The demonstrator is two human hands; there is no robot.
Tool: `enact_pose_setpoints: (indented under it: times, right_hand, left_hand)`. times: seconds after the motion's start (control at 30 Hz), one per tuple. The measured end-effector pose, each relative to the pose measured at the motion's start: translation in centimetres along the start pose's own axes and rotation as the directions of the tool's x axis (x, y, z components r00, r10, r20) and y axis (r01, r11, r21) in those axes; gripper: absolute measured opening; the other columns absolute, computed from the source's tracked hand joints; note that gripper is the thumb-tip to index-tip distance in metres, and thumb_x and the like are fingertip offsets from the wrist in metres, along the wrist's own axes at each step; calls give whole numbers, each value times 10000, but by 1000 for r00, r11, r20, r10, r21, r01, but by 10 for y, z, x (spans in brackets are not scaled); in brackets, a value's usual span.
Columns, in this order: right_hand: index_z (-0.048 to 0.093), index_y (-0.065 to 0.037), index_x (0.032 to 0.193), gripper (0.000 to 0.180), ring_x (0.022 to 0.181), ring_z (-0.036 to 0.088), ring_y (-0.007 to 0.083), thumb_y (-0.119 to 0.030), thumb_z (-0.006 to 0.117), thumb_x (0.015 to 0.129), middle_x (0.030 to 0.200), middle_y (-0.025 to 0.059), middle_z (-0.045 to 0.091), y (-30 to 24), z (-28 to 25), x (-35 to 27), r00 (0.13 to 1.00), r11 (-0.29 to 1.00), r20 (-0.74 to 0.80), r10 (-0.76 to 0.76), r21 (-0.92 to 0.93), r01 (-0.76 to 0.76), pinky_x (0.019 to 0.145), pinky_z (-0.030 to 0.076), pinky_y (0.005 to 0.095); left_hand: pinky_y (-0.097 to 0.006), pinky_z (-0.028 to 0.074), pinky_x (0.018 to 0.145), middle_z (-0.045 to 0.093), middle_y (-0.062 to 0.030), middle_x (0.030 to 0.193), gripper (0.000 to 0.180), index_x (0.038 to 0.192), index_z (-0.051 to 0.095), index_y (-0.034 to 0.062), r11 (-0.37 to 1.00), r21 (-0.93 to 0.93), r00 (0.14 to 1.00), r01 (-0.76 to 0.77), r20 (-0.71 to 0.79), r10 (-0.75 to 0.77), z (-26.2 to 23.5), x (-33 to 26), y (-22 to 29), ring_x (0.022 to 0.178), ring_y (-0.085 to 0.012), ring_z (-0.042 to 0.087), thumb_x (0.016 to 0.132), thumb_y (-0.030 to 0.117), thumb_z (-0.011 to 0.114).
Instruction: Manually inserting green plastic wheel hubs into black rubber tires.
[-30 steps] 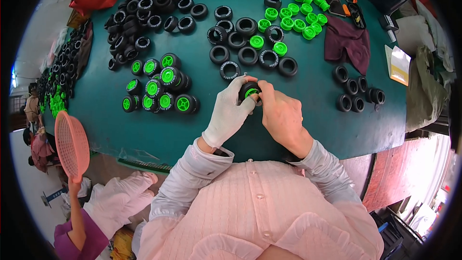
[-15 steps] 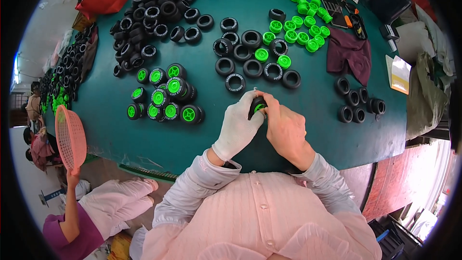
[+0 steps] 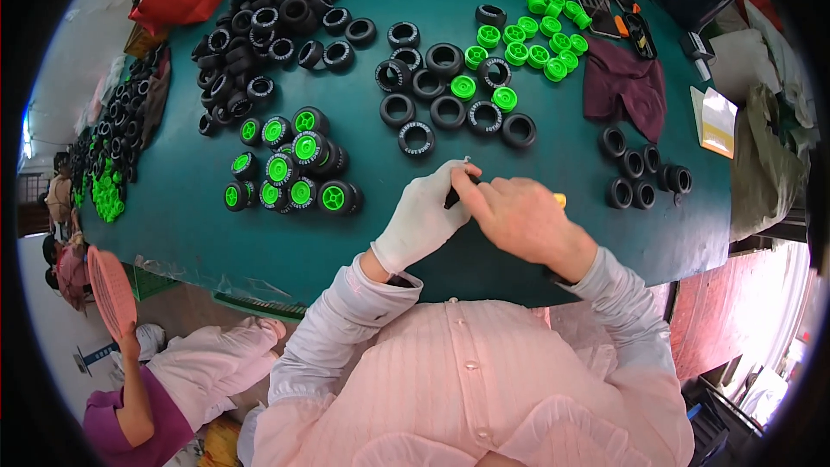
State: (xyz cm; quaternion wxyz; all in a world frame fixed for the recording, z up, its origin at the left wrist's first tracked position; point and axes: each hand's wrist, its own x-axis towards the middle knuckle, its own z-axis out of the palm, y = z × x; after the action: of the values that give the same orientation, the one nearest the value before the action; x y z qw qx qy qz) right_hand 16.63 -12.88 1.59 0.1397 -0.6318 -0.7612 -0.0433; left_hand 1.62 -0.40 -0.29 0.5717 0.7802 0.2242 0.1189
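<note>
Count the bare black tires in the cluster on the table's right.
7 visible: five black tires at its left, two overlapping black tires at its right; others may be hidden.

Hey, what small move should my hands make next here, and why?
Probably turn the black piece slightly in your gloved left hand, to bring more of it into view. Your left hand grips it, but your bare right hand hides much of it, and a yellow piece sticks out beyond the right hand, its other end hidden.

Bright — glare at far right — edges fisheye-bent.
</note>
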Motion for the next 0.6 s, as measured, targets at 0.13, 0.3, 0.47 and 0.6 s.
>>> enact_pose_setpoints:
  times: [0.13,0.3,0.47,0.6]
  right_hand:
    - [565,-78,1334,368,591,662,231,-75,617,970,676,90,640,11,-15,-14,890,859,-111,442,338,-385,579,507,345]
    - [623,-35,1231,240,538,557,141,-41,531,1010,622,53,571,15,-6,-39,636,392,84,767,723,-569,553,434,297]
    - [653,-13,1172,208,564,520,87,-53,492,1048,614,24,548,1,3,-35,605,202,223,765,808,-554,552,408,276]
    - [660,-10,1159,205,563,522,95,-66,495,1051,615,28,551,-2,5,-30,605,186,266,750,794,-579,559,416,280]
  left_hand:
    - [-270,532,760,660,-76,1182,422,1420,532,11,903,-376,978,206,58,-199,-16,-6,13,879,-118,627,1007,77,585]
    - [-320,572,792,506,-213,1486,727,1610,315,55,405,-896,981,184,193,-19,-34,-28,9,1030,-254,648,1025,321,656]
    - [-319,541,756,606,-179,1219,613,1461,482,101,210,-958,977,195,209,42,-28,-33,0,950,-264,649,1029,527,571]
    - [-329,530,747,605,-184,1207,584,1453,493,106,218,-962,986,166,163,-33,-23,-29,-1,913,-275,646,1044,520,546]
